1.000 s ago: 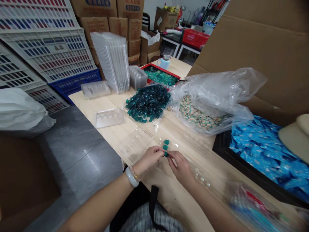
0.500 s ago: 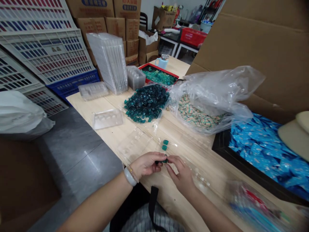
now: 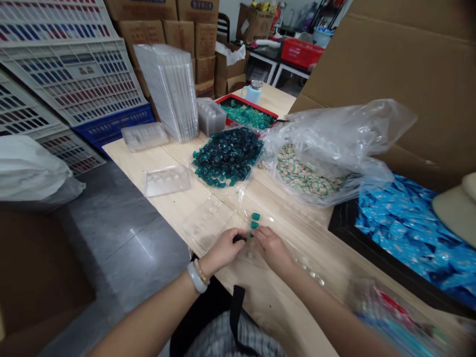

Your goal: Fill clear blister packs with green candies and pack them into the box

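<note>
My left hand (image 3: 226, 248) curls around dark green pieces (image 3: 240, 239); how many is hidden by the fingers. Just to its right, my right hand (image 3: 271, 246) pinches a small teal-green piece (image 3: 252, 234), mostly covered by the fingertips. That piece is low over a clear plastic tray, directly below two glossy teal-green blocks (image 3: 255, 216) lying in a short row. Another clear moulded tray (image 3: 208, 218) lies flat left of the hands. Beyond them a big heap of dark teal pieces (image 3: 227, 156) rests on clear plastic.
Tall stacked clear trays (image 3: 169, 94) stand at the back left, near a red-rimmed tray (image 3: 275, 118) of lighter green pieces. On the right are a clear bag (image 3: 334, 129) over patterned packets (image 3: 308, 176) and a black-edged box (image 3: 344, 220) of blue packets (image 3: 416, 233).
My hands have moved apart. The right hand has carried one green piece up to the row in the tray; the left has drawn slightly left, keeping dark pieces.
</note>
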The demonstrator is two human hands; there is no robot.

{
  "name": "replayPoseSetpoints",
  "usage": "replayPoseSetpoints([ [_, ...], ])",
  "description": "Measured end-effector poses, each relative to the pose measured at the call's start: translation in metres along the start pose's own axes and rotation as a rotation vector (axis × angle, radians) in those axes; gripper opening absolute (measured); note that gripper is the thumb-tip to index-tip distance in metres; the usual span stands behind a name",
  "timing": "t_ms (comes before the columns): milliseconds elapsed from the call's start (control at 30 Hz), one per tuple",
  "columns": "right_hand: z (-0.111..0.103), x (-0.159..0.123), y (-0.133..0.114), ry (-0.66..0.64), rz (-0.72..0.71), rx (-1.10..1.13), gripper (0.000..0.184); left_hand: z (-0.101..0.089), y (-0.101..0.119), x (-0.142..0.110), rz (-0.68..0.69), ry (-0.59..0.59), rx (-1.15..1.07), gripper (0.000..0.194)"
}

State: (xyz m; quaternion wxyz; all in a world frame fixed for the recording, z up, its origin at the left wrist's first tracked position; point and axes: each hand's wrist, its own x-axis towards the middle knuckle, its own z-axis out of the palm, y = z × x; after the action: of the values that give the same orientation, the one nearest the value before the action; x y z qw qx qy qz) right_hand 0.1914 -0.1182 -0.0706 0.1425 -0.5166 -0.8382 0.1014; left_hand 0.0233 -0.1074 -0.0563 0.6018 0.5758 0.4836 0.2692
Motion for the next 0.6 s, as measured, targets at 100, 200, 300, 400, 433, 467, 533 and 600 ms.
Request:
replayPoseSetpoints([
  [100,0.003,0.000,0.000,-0.046,-0.062,-0.077,0.023,0.003,-0.004,0.000,0.022,0.073,-0.045,0.018],
  [200,0.003,-0.003,0.001,-0.043,-0.046,-0.057,0.026,0.004,-0.007,0.001,0.003,0.108,-0.090,0.015],
  [300,0.003,-0.006,0.001,0.038,0.064,0.078,0.029,0.003,-0.011,0.001,-0.048,0.142,-0.120,0.016],
  [400,0.001,-0.004,-0.002,0.096,0.116,0.159,0.022,0.003,-0.012,0.002,-0.072,0.161,-0.128,0.013],
  [433,-0.001,-0.002,-0.003,0.091,0.106,0.144,0.022,0.003,-0.011,0.002,-0.066,0.167,-0.134,0.013],
  [467,-0.003,0.000,-0.005,0.080,0.093,0.111,0.022,0.003,-0.009,0.002,-0.064,0.170,-0.150,0.012],
  [533,-0.010,0.004,-0.009,0.072,0.077,0.038,0.021,0.001,-0.004,0.004,-0.093,0.153,-0.236,0.012],
  [600,-0.019,0.006,-0.014,0.129,0.088,0.038,0.020,-0.001,0.004,0.005,-0.151,0.102,-0.396,0.015],
])
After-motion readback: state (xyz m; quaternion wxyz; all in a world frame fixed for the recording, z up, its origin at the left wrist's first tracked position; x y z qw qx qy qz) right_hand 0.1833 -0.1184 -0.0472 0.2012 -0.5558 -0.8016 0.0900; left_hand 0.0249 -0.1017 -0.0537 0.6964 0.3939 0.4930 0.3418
